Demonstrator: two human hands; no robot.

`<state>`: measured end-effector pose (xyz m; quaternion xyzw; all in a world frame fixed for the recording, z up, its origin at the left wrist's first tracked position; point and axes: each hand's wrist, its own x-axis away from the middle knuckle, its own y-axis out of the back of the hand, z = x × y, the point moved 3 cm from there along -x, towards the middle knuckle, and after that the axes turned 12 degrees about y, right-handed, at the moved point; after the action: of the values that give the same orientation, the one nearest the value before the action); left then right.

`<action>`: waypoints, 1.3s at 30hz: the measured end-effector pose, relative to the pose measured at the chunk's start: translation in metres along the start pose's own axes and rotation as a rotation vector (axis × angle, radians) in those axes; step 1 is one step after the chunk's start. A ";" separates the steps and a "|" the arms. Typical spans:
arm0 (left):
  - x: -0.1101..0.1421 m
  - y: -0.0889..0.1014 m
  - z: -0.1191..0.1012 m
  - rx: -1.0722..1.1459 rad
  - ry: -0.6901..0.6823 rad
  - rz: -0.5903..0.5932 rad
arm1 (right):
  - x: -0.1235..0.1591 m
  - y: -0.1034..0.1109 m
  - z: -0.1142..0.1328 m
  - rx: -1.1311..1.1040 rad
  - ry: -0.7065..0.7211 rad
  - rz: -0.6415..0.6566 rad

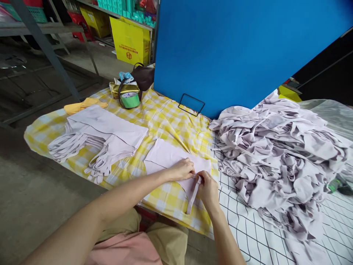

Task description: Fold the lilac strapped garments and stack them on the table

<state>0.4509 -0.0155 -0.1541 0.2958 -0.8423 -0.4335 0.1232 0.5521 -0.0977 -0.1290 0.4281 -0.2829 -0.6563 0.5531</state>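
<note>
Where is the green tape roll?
In the head view, the green tape roll is left of centre on the yellow checked cloth, beside the gold packet.

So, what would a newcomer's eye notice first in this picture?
Probably the large, flat blue panel beyond the yellow-and-white checked tablecloth, then the big crumpled heap of pale lilac fabric on the right. Near the centre, the left hand and right hand touch a flat pale lilac fabric piece.

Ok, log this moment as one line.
left hand: on pale garment | right hand: at strap | garment stack: left side | loose heap: right side
</note>
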 end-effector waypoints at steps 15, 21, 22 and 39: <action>0.004 0.001 -0.002 -0.016 0.008 -0.025 | 0.000 -0.005 0.001 -0.221 -0.063 -0.127; 0.005 -0.001 -0.002 0.035 0.045 -0.002 | 0.017 0.001 0.001 -0.448 -0.065 -0.149; 0.005 0.000 -0.002 0.040 0.046 0.004 | 0.021 0.004 0.003 -0.503 -0.059 -0.142; 0.119 0.083 0.050 0.062 0.286 -0.095 | 0.125 0.020 0.071 -0.587 0.114 0.661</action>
<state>0.3009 -0.0171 -0.1230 0.3979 -0.8142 -0.3658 0.2121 0.4966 -0.2309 -0.1100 0.1749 -0.1755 -0.4719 0.8461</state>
